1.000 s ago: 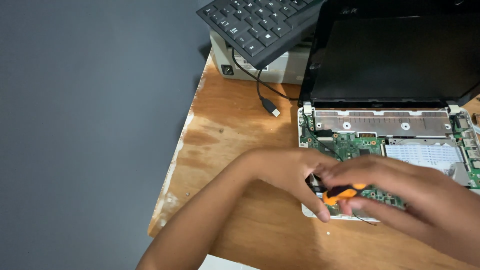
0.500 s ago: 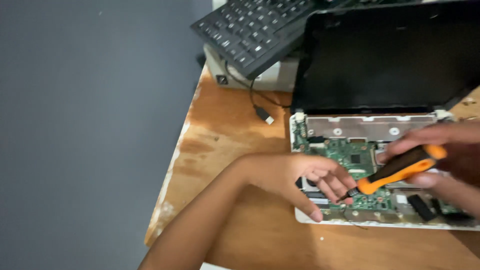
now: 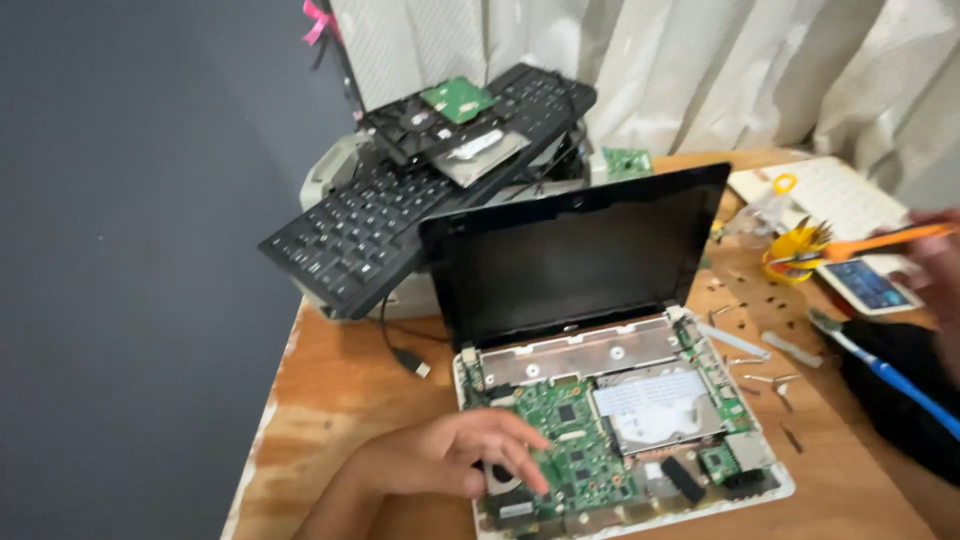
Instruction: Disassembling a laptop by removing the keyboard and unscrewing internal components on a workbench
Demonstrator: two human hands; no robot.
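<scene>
Head view. I am looking down on a wooden table point(image 3: 340, 400) with an opened small laptop point(image 3: 600, 330) sitting on it, its dark screen standing up and its keyboard deck removed. The green circuit board point(image 3: 575, 445) is lying exposed in the white base, with a silvery drive point(image 3: 655, 405) just beside it to the right.

The left hand point(image 3: 450, 455) is resting on the near left part of the laptop base, fingers spread loosely and lying flat on the board; it is gripping nothing.

The right hand point(image 3: 935, 265) is showing blurred at the right edge, well apart from the laptop. It is closing around an orange-handled screwdriver point(image 3: 880, 242), which is pointing left toward a yellow cup point(image 3: 790, 250).

A blue-handled tool point(image 3: 890, 375) is lying near the right edge, with loose screws point(image 3: 755, 360) scattered between it and the laptop. Behind the screen, a black keyboard point(image 3: 400, 210) is leaning tilted on a pale box, carrying loose parts. A phone point(image 3: 868, 285) is lying just beside the cup.
</scene>
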